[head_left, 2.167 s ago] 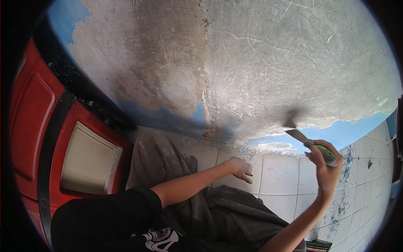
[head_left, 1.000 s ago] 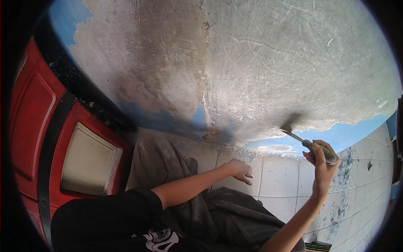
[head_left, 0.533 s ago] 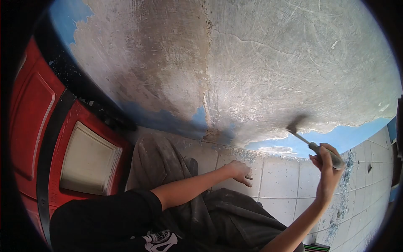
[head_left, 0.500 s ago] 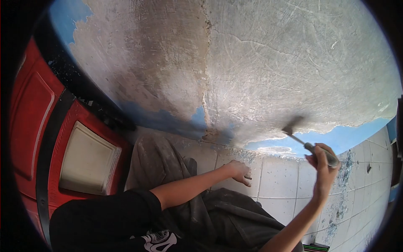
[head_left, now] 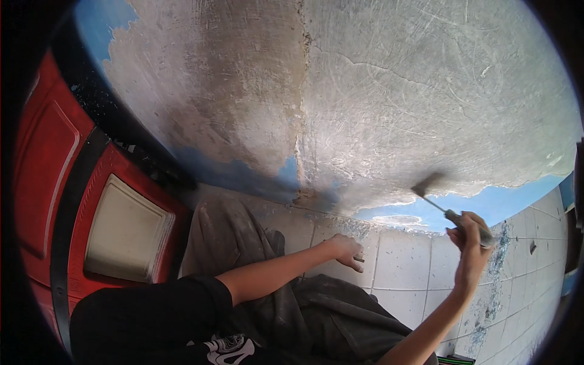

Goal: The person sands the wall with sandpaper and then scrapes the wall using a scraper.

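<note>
My right hand (head_left: 469, 238) is wrapped round the green-grey handle of a paint scraper (head_left: 435, 204). Its blade is up at the wall (head_left: 389, 109), near the jagged edge of the remaining blue paint (head_left: 471, 199); whether it touches is hard to tell. Lower and nearer the middle, my left hand (head_left: 347, 250) is closed, held out above the floor by my knees. A short, thin stub (head_left: 359, 260), like a cigarette, sticks out between its fingers.
White floor tiles (head_left: 401, 261) run along the wall's foot, strewn with blue and grey paint flakes (head_left: 496, 274). A red panelled door (head_left: 55, 170) with a black frame stands at left. A vertical crack (head_left: 299, 109) splits the bare plaster.
The scraper has shifted slightly, its blade turning a little against the wall. My left hand stays almost where it was.
</note>
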The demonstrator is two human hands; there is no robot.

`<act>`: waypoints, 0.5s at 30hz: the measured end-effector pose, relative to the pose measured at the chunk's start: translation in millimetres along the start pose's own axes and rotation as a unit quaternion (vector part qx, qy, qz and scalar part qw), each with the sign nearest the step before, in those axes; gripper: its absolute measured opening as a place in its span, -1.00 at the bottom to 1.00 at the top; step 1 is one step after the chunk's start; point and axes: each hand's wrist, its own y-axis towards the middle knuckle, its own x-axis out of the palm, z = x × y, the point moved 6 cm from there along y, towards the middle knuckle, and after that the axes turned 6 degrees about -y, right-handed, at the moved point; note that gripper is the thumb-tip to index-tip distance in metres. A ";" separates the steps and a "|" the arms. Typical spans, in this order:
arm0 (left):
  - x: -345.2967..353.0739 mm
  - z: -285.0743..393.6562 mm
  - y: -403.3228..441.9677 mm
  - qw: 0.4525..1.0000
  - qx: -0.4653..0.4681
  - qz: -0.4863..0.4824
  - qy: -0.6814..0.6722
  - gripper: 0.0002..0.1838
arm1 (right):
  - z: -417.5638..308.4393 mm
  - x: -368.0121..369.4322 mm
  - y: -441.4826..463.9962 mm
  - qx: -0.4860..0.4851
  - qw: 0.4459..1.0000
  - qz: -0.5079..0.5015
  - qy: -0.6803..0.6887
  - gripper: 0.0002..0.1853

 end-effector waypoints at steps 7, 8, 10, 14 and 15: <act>9.3 -6.2 4.2 1.000 0.003 -0.009 0.016 -0.30 | -1.0 -7.4 0.4 0.006 0.999 0.008 0.037 -0.72; 10.2 -6.1 4.4 1.000 0.012 -0.015 0.023 -0.30 | 7.4 -4.1 4.4 -0.008 1.000 -0.009 0.023 -0.74; 22.3 -12.6 13.6 0.997 0.045 -0.032 0.052 -0.27 | 22.0 -4.2 9.0 -0.005 0.999 -0.025 0.032 -0.73; 17.3 -14.5 -0.1 0.997 0.024 -0.056 0.036 -0.24 | 18.8 0.4 5.1 -0.033 0.994 -0.024 0.099 -0.74; 33.5 -32.4 13.5 0.997 0.052 -0.042 0.028 -0.26 | 19.4 3.1 3.7 -0.021 0.994 -0.028 0.103 -0.77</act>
